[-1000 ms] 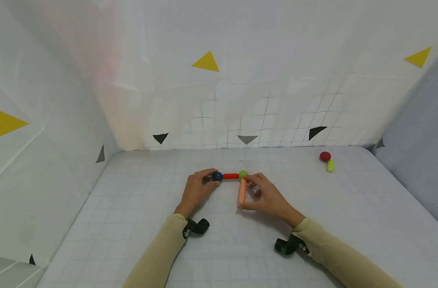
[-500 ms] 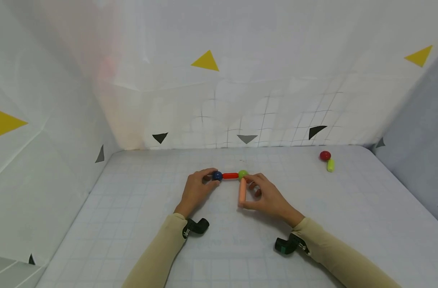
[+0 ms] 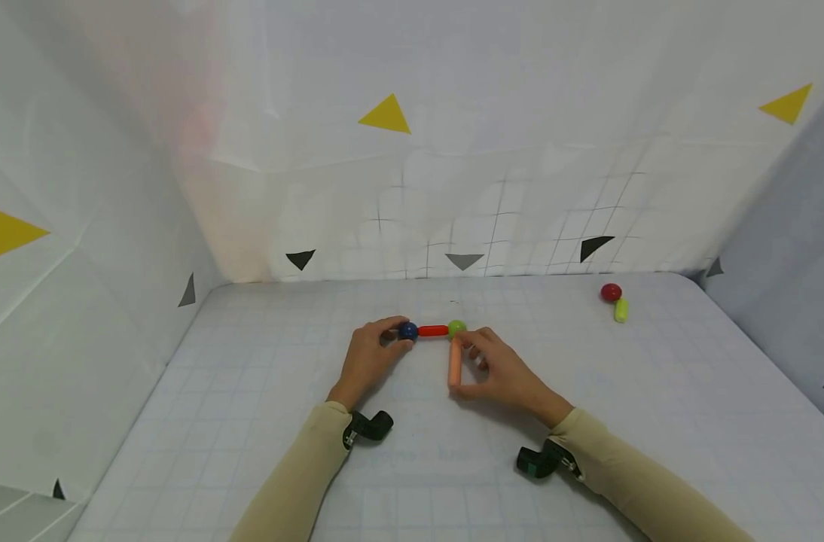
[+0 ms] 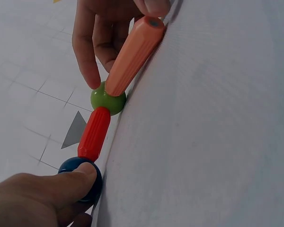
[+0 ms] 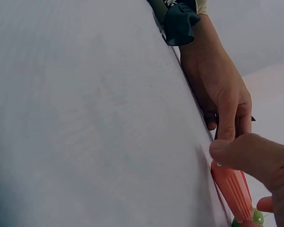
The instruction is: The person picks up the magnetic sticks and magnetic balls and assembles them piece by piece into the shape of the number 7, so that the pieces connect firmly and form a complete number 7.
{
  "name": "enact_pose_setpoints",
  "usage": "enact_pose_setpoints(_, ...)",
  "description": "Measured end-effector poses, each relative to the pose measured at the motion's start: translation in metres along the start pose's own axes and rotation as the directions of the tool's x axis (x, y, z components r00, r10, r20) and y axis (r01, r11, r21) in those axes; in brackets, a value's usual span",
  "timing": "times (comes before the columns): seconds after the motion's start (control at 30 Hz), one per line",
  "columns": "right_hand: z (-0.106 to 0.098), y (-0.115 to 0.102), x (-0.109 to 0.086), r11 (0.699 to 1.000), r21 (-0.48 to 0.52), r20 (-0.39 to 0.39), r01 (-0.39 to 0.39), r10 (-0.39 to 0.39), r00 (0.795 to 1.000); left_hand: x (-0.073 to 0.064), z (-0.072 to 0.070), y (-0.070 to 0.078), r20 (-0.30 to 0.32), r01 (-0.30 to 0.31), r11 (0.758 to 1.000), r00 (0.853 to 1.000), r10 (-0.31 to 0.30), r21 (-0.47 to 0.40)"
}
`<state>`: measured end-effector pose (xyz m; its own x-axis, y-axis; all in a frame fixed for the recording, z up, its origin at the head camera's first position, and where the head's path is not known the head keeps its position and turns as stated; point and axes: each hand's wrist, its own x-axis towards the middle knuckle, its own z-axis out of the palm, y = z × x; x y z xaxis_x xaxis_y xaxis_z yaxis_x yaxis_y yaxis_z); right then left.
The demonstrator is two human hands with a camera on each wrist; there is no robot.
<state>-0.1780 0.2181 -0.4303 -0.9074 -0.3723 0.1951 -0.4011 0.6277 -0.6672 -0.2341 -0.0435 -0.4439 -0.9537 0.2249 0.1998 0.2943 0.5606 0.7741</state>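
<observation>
In the head view my left hand (image 3: pixel 369 357) pinches a dark blue ball (image 3: pixel 408 331) between thumb and fingers. A short red rod (image 3: pixel 433 330) joins that ball to a green ball (image 3: pixel 456 327) on its right. My right hand (image 3: pixel 510 373) holds an orange rod (image 3: pixel 456 361) lengthwise, thumb against its near end and forefinger by the green ball. The left wrist view shows the orange rod (image 4: pixel 135 54) meeting the green ball (image 4: pixel 106 101) at an angle to the red rod (image 4: pixel 95 135). The right thumb partly covers the orange rod (image 5: pixel 233 189) in the right wrist view.
Toward the back right of the white table (image 3: pixel 249 452), a dark red ball (image 3: pixel 611 292) lies against a short yellow-green rod (image 3: pixel 621 310). White sheeting (image 3: pixel 303 196) with yellow and black triangles stands behind and on both sides. Each wrist carries a small dark camera (image 3: pixel 371 427).
Both hands stay almost where they were. My right forefinger has shifted slightly nearer along the orange rod, and that rod has straightened a little. The left hand keeps its hold on the blue ball.
</observation>
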Motion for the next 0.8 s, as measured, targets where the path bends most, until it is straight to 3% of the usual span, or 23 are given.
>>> enact_pose_setpoints(0.33, 0.0022, 0.0027, -0.0017, 0.996, -0.048, 0.012, 0.080, -0.080, 0.997, 0.0006, 0.0009, -0.0010, 0.001, 0.000, 1.000, 1.000, 0.000, 0.006)
enact_pose_setpoints(0.8, 0.0027, -0.0031, -0.0031, 0.997, -0.021, -0.048, 0.075, -0.076, 0.996, 0.0010, -0.0005, 0.0004, -0.003, -0.021, 1.000, 1.000, 0.022, 0.015)
